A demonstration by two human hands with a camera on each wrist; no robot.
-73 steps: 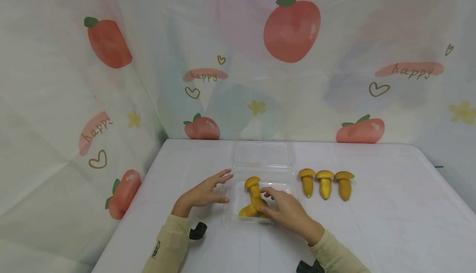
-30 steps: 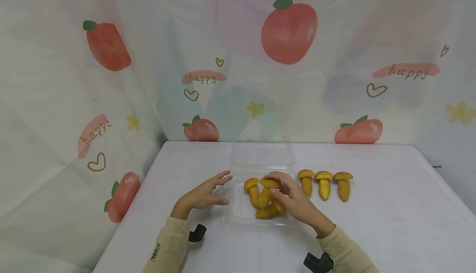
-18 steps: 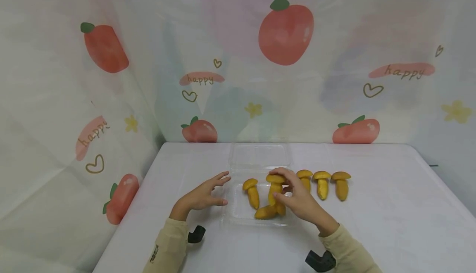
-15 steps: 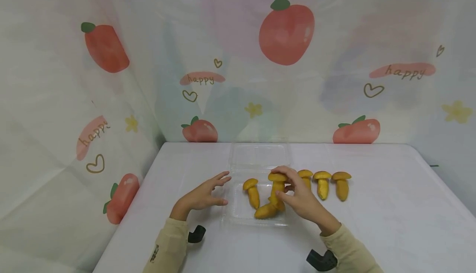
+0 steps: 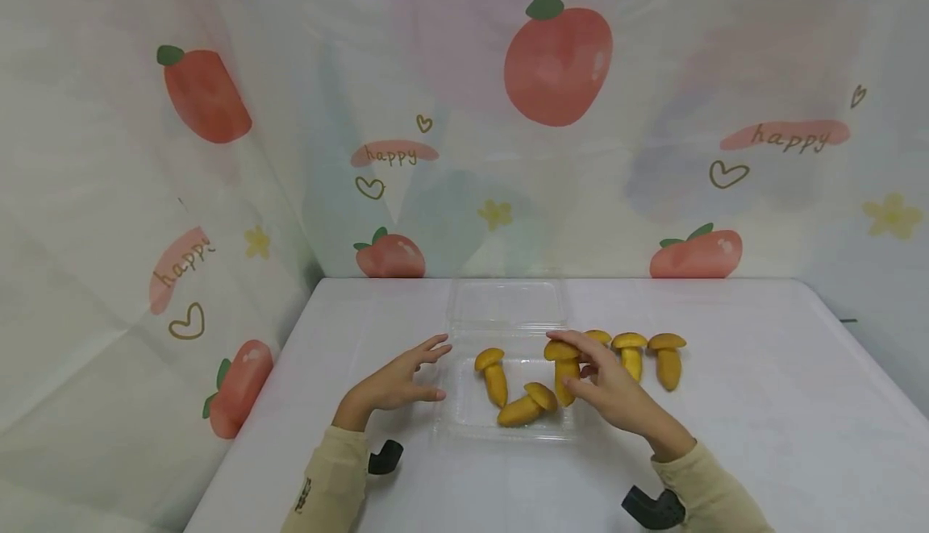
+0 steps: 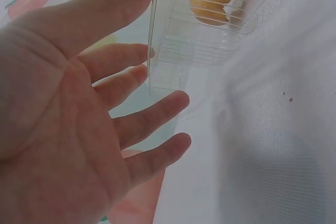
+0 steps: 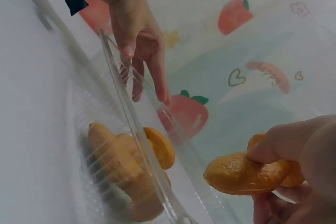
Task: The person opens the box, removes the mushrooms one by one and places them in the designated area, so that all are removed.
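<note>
My right hand (image 5: 617, 392) pinches a yellow-brown mushroom (image 5: 564, 368) between thumb and fingers. It is cap up, at the right side of a clear plastic clamshell box (image 5: 508, 436). In the right wrist view the thumb presses the mushroom's stem (image 7: 236, 174), above the box's rim. Two more mushrooms are in the box: one at the left (image 5: 493, 376) with its cap toward the back, another (image 5: 524, 408) slanted near the front. My left hand (image 5: 395, 380) is at the box's left edge, fingers spread and relaxed; in the left wrist view fingertips meet the clear rim (image 6: 152, 40).
The box's lid (image 5: 511, 303) is folded back toward the printed backdrop. Right of the box, three mushrooms lie in a row: a near one (image 5: 599, 336) partly behind my right hand, a middle one (image 5: 630, 356) and a far one (image 5: 668, 360). White cloth (image 5: 762, 404) covers the table.
My right hand has taken hold of a mushroom among those in the box and carried it to the right side. The slanted mushroom has shifted right. The left hand stays put.
</note>
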